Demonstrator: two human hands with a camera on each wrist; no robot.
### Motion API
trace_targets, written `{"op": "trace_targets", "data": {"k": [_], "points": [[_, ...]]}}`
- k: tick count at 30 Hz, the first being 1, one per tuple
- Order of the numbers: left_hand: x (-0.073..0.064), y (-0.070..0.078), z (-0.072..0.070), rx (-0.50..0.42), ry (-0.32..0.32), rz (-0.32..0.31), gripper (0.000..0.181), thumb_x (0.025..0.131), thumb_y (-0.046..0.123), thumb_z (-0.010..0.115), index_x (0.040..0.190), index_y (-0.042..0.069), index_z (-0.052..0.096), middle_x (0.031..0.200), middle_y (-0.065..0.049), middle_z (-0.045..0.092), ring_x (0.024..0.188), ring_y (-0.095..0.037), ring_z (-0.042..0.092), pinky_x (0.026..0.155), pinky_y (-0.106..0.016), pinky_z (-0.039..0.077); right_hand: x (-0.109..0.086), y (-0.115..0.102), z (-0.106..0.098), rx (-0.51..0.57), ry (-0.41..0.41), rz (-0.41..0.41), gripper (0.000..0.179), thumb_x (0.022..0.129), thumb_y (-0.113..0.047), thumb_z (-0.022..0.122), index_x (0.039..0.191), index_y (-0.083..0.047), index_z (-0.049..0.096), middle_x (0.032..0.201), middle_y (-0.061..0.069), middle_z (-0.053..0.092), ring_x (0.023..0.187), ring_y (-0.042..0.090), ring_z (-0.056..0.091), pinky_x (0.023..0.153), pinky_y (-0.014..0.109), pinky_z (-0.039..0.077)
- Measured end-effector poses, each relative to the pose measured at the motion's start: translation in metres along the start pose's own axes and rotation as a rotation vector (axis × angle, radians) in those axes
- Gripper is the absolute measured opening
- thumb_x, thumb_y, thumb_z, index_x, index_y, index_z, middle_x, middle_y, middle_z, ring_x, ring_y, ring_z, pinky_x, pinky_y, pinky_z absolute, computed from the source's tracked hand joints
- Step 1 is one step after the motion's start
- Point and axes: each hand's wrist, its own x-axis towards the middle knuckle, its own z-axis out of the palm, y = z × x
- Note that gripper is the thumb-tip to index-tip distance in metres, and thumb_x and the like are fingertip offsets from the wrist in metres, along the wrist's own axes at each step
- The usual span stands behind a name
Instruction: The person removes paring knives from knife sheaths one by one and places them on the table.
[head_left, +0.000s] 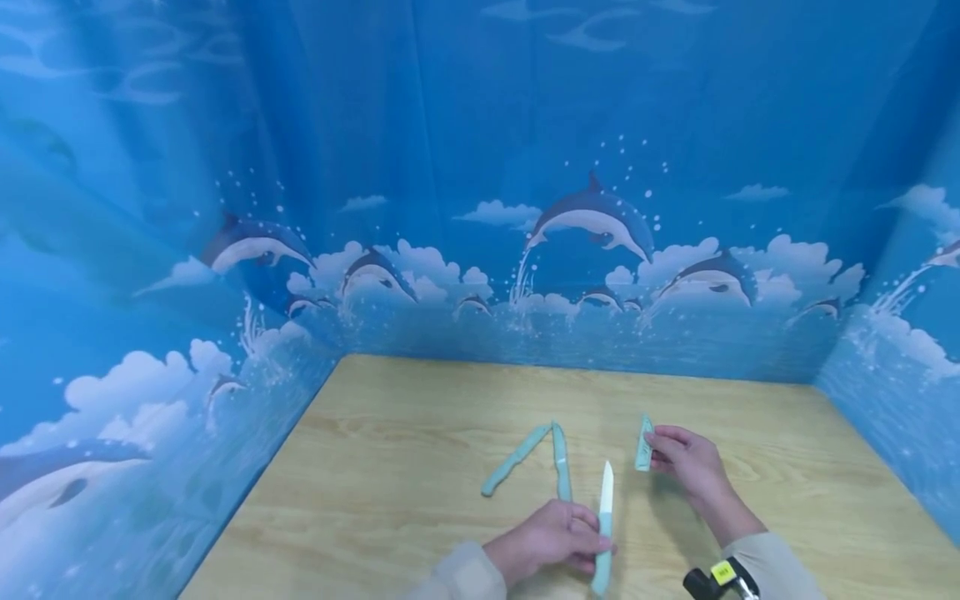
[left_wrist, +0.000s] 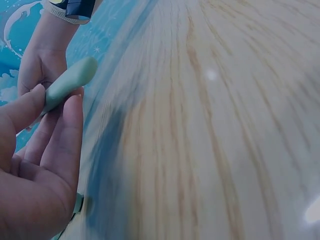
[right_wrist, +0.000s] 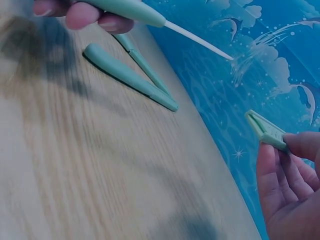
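Note:
My left hand pinches the mint-green handle of a paring knife between thumb and fingers. Its pale blade is bare and points away from me, raised over the table. In my right hand is a mint-green blade sheath, held by thumb and fingertips, apart from the knife. The right wrist view shows the open slot of that sheath. Beyond my left hand lie two more mint-green knives, one slanted and one nearly straight, both with sheaths on, their tips nearly meeting.
The wood-grain table carries the two lying knives near its middle. A blue curtain printed with dolphins and clouds stands around its back and sides. A dark wrist device with a yellow tag is on my right sleeve.

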Motion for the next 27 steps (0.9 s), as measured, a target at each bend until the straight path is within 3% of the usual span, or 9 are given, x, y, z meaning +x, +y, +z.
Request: {"op": "trace_targets", "data": {"k": [16,27], "points": [[0.012,0.005,0.019,-0.066,0.010,-0.005,0.010,0.084,0.000,0.072,0.088,0.005,0.064,0.077,-0.005,0.069,0.066,-0.018,0.068,0.066,-0.030,0.062,-0.002,0.011,-0.006,-0.064,0.011,0.004,0.057,0.095,-0.022,0.065,0.134,0.011,0.042,0.091,-0.003,0.067,0.080,0.008,0.064,0.076,0.023,0.059],[0.020,0.011,0.031,0.017,0.029,-0.010,0.010,0.081,0.003,0.075,0.082,0.007,0.067,0.070,-0.005,0.070,0.059,-0.017,0.067,0.059,-0.028,0.061,-0.003,0.016,-0.015,-0.058,0.007,0.006,0.058,0.094,-0.021,0.066,0.133,0.013,0.041,0.091,-0.002,0.069,0.079,0.008,0.066,0.076,0.024,0.060]]}}
